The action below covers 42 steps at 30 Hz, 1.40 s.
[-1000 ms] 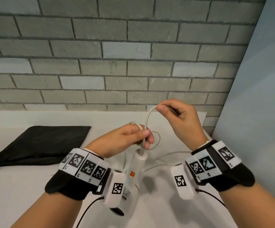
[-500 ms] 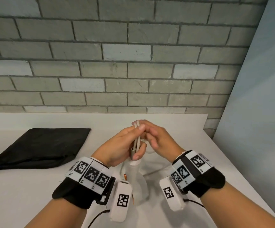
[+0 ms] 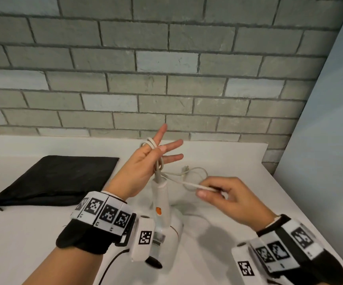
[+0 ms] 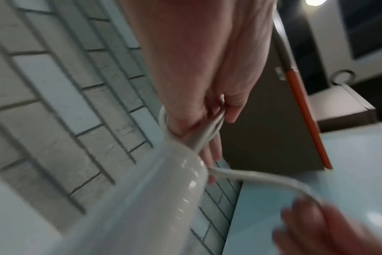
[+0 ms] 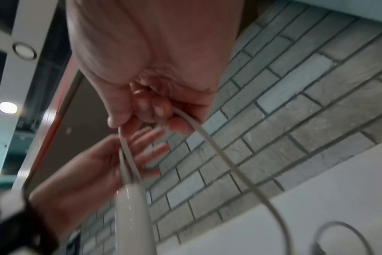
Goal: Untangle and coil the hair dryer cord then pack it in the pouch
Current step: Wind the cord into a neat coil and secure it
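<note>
Two loops of thin white cord (image 3: 155, 149) hang pinched at my left hand (image 3: 143, 165), other fingers splayed. My right hand (image 3: 226, 196) pinches the cord's slack above the white plastic hair dryer (image 3: 162, 204).

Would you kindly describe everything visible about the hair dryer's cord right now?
The cord is thin, off-white and looks rubbery. It leaves the top of the white hair dryer handle, which points upward. A few loops hang round the raised left hand's index finger, the thumb on them. From there a strand runs to the right hand, which pinches it. The rest lies loosely curved on the white table, ending at the plug.
</note>
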### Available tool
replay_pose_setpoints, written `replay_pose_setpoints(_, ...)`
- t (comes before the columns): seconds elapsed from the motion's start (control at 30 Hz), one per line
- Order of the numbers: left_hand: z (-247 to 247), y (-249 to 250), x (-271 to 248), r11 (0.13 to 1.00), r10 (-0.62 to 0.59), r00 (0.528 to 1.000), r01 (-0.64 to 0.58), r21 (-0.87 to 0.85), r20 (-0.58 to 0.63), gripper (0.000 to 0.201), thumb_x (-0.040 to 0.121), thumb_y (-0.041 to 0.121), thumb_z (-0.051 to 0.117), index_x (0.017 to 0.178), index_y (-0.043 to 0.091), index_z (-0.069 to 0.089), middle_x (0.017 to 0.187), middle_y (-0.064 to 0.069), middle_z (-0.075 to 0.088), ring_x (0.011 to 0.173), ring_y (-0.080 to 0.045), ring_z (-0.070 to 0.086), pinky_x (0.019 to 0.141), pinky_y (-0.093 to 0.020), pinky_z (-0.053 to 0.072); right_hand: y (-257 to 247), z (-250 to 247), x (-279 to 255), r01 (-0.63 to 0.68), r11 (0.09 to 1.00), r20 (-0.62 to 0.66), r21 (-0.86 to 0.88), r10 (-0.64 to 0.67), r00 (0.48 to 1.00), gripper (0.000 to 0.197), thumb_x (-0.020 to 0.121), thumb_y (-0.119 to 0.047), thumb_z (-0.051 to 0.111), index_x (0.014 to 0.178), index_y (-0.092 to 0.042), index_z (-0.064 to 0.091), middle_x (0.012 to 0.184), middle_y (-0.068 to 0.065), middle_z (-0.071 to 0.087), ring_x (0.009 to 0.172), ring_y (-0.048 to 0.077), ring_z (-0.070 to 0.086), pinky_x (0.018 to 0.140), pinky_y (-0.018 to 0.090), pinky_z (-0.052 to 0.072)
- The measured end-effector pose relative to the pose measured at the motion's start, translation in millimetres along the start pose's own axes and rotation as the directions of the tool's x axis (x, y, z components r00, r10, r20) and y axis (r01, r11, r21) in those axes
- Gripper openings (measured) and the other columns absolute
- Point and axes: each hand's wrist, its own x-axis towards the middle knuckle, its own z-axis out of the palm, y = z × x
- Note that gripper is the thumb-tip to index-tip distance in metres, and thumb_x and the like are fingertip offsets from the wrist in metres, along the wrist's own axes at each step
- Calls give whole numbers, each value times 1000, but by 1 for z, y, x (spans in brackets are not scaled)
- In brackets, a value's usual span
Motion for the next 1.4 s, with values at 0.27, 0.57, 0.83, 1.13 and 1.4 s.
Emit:
replay_pose_setpoints(0.27,22,25,-9,971,-60,953,-13,238,298,32,92,26,33,99,12,61,79,0,72,77,-16,67,74,-19,50,-46,-39,44,200,976,-364,-81,-216,906,8,71,-28,73,72,-28,65,66,7,57,55,23,43,52,28,35)
replay_pose_setpoints(0.57,33,17,-14,993,-109,889,119,5,446,27,92,18,36,80,13,59,78,-5,72,70,-18,67,73,-23,50,-17,-18,72,95,954,-360,-284,-198,912,34,81,-47,51,90,-19,69,81,7,66,72,22,59,66,43,49)
replay_pose_setpoints(0.83,25,10,-11,986,-20,955,67,-150,295,30,92,22,43,70,19,62,104,-7,71,91,-16,66,79,-23,54,34,43,29,-48,960,114,-276,83,990,52,87,-39,30,124,-10,52,124,14,59,108,29,56,95,31,44)
replay_pose_setpoints(1.13,5,4,-1,995,27,999,-23,93,-43,24,93,18,39,75,13,54,139,11,44,124,0,46,99,-18,39,15,9,-6,-1,992,18,-124,3,1000,25,86,-36,52,89,-16,66,75,6,67,67,18,58,64,28,44)
replay_pose_setpoints(1.4,9,23,-3,866,-77,958,-73,495,275,28,89,34,37,86,15,58,76,4,70,80,-4,62,70,-29,48,-42,-50,21,176,838,-170,-517,-302,938,27,75,-43,63,72,-16,64,55,-22,37,52,-1,39,53,10,31)
